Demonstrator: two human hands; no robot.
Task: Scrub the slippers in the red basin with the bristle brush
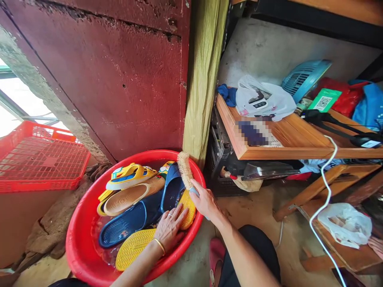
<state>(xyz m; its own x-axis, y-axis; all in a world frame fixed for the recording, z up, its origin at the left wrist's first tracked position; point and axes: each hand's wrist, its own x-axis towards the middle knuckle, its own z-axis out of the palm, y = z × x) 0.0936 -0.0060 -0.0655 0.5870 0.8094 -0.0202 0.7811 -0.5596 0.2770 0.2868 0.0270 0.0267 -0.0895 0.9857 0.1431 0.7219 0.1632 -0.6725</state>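
Observation:
A red basin point(78, 243) holds water and several slippers and sandals: a navy slipper point(121, 225), a tan one point(127, 199), a yellow-and-blue sandal point(131, 175) and a yellow sole point(131, 247) at the front. My left hand point(170, 227), with a ring and a gold bracelet, lies with fingers spread over the footwear, its fingertips at a yellow slipper point(188, 209) on the basin's right side. In my right hand point(205, 199) is the blue handle of a scrub brush point(184, 169), its pale bristles raised by the basin's back right rim.
A maroon door point(119, 79) and a cloth-wrapped post point(203, 79) stand behind the basin. To the left is a red crate point(44, 159). A wooden table point(296, 131) at right bears bags and a blue fan point(305, 77); a white cable point(324, 187) hangs down.

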